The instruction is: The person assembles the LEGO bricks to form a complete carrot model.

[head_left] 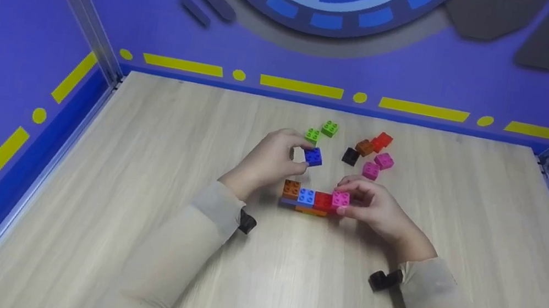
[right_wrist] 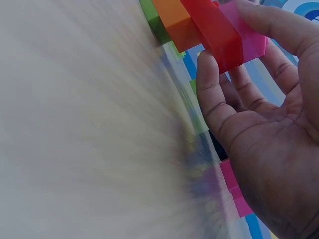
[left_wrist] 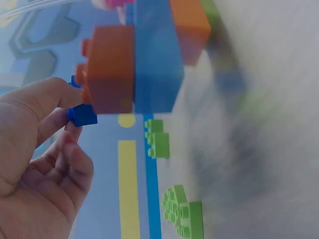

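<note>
In the head view a built stack of toy bricks stands mid-table. Its top row runs from a brown brick [head_left: 291,188] through a light blue brick [head_left: 306,197] and a red one to a pink brick [head_left: 340,199]. Longer blue and red bricks lie beneath, over an orange brick [left_wrist: 190,30] and a green one [right_wrist: 154,22]. My right hand [head_left: 379,210] grips the stack's right end, thumb at the pink brick and a finger against the long red brick [right_wrist: 219,40]. Just behind the stack, my left hand [head_left: 273,159] pinches a dark blue brick [head_left: 313,156] between thumb and fingers.
Beyond the left hand lie lime green bricks [head_left: 329,128]. Farther right are a black brick [head_left: 350,156], a loose brown brick [head_left: 364,147], loose red [head_left: 382,142] and pink bricks [head_left: 383,161]. Blue panels [head_left: 203,47] border the wooden table [head_left: 151,156] at the back and sides.
</note>
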Demonstrator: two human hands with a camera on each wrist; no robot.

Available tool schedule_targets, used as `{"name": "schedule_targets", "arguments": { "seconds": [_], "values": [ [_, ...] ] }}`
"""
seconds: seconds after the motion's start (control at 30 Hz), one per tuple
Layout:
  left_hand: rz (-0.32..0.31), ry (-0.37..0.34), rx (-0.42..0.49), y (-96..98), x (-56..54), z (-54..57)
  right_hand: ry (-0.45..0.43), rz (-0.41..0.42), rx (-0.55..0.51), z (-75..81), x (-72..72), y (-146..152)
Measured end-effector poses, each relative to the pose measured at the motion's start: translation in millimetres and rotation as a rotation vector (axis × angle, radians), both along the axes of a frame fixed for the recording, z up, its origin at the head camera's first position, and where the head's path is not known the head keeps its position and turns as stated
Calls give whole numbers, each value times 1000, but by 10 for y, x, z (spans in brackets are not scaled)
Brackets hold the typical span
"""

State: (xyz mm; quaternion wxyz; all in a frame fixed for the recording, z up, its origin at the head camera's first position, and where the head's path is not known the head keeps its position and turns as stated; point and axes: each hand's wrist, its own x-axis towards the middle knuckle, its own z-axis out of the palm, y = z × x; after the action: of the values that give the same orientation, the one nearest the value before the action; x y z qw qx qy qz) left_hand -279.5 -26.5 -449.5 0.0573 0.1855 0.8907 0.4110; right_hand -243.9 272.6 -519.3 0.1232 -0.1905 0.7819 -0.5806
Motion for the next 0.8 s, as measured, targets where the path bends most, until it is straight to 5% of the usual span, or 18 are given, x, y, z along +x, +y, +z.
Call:
{"name": "schedule_targets", "arguments": {
  "seconds": [0.33,0.53,0.8],
  "values": [
    [-75,-19,214,-113,205,-22,15,1,6,-9,3,-3],
    [-139,12,169,-112,255,-31,8,-4,-2,-22,15,-7],
    [-170,-30,113,-107,241,-97,18,4,11,3,6,-2]
  ]
}}
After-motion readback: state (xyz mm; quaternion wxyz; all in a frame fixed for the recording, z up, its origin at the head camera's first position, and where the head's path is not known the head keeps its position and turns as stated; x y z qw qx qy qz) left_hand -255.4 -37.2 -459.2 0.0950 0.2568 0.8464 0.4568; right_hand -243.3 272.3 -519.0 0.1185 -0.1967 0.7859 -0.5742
